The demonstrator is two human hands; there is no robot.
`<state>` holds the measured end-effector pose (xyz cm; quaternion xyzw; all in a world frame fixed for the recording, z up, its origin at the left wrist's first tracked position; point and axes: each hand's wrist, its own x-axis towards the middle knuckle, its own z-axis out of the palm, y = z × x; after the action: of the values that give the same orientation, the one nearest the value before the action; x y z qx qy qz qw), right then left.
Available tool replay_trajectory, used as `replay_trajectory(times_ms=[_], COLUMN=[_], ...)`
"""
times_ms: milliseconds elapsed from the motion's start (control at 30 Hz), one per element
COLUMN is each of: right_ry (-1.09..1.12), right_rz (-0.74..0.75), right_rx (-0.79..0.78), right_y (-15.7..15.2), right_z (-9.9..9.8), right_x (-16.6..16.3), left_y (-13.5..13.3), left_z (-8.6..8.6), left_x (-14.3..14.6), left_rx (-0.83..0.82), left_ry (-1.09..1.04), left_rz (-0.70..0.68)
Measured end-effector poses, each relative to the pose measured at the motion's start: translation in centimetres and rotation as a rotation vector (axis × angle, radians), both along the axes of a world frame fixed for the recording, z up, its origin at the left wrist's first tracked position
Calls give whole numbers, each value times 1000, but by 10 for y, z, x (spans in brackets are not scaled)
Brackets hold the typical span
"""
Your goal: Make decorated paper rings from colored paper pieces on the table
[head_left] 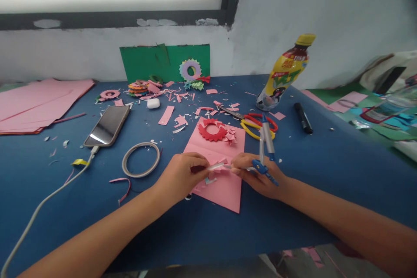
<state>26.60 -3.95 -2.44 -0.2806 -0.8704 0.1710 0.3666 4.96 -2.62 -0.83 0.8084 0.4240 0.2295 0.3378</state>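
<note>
My left hand [187,173] pinches one end of a small pink paper strip [219,165] with a whitish edge. My right hand [257,178] is closed around a blue and silver drawing compass [267,139], which sticks up over the back of the hand. A thin grey tip shows at my right fingertips, touching or very near the strip. Beneath both hands lies a folded pink sheet [231,195] with pink paper scraps on it. A red toothed paper ring [212,130] rests on the upper part of the sheet, beside a folded pink paper piece [230,136].
Scissors [257,124], a tilted drink bottle [285,74] and a black marker [302,118] stand or lie to the right. Leftward are a tape roll [124,163], a charging phone [109,126] and pink sheets [42,102]. Paper scraps and toothed rings lie near a green board [143,63].
</note>
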Motion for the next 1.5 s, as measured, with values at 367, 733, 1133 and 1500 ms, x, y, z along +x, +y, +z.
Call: replay_trajectory(times_ms=[367,733,1133,1500], right_ry=[25,204,504,370], right_rz=[-30,-73,-192,-94], right_rx=[-59,-227,-631,-782], right_y=[1,4,8,4], right_z=[3,1,4,8], right_x=[-2,-7,-17,-11], left_y=[0,-1,-2,-3], left_z=[-1,2,3,0], left_x=[-1,0,1,-1], left_rx=[-1,8,-12,8], left_ry=[-20,12,8,-80], left_rz=[-35,-25,22,114])
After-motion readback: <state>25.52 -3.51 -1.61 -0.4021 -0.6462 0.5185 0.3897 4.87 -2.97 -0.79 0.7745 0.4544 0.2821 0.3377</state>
